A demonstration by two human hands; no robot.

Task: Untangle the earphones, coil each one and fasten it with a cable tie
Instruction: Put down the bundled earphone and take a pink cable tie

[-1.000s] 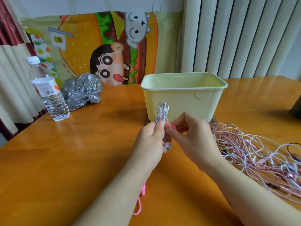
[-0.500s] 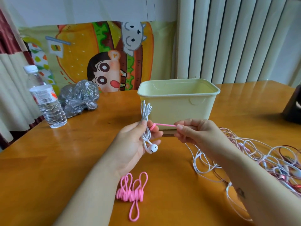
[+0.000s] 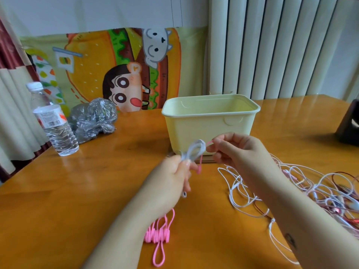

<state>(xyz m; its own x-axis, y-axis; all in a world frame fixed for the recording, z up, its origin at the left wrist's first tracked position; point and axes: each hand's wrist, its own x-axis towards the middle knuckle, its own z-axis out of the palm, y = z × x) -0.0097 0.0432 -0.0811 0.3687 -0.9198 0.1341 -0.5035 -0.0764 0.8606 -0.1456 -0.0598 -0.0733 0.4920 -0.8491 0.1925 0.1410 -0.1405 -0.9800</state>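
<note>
Grips a coiled white earphone [image 3: 194,151] in the left hand [image 3: 171,176], fingers curled round the coil's waist, just in front of the yellow tub [image 3: 209,129]. Pinches 1 end of a pink cable tie [image 3: 200,164] in the right hand [image 3: 240,152], right beside the coil's top loop and close to the tub's front wall; lets the tie's other end dangle beside the left hand. Cannot tell whether the tie passes through or round the coil yet. Shows 1 earbud [image 3: 184,194] hanging just under the left hand. Seems partway through fastening this earphone: wound into loops, but apparently not cinched, judging by the slack tie. Keeps a bundle of spare pink ties [image 3: 157,232] on the table [image 3: 87,191], forward of the tub and slightly to its left. Leaves plenty undone: a tangle of earphones [image 3: 310,193] in white, pink and dark red, sprawled to the right of the tub and forward of it, loose and untied. Cannot see the tub's floor, so cannot count any finished coils. Well left of the tub, a water bottle [image 3: 56,129] and a crumpled plastic bag [image 3: 93,119]; far right of it, a dark object [image 3: 349,123].
</note>
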